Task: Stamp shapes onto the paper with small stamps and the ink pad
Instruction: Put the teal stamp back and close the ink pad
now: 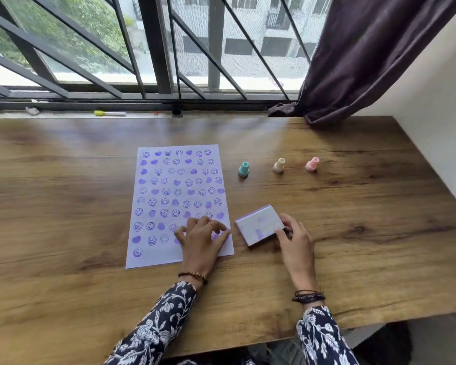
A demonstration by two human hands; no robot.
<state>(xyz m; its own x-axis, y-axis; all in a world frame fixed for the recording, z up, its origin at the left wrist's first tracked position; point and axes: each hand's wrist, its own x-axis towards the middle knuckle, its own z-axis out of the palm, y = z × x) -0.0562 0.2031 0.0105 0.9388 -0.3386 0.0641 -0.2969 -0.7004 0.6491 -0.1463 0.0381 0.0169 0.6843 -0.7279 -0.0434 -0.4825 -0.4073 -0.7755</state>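
Note:
A white paper sheet [153,206] lies on the wooden table, covered with several rows of purple smiley and heart prints. My left hand [202,239] rests on the sheet's lower right corner, fingers spread and flat, holding nothing. Just right of the sheet sits the ink pad [258,225], a white box with its lid shut and purple smudges on top. My right hand [292,238] grips the pad's right end with thumb and fingers. Three small stamps stand upright beyond the pad: a teal stamp [243,169], a beige stamp [279,165] and a pink stamp [312,164].
The wooden table [366,206] runs to a barred window at the back. A yellow-capped marker [109,113] lies on the sill. A dark curtain [353,61] hangs at the back right, and a white wall borders the table's right side.

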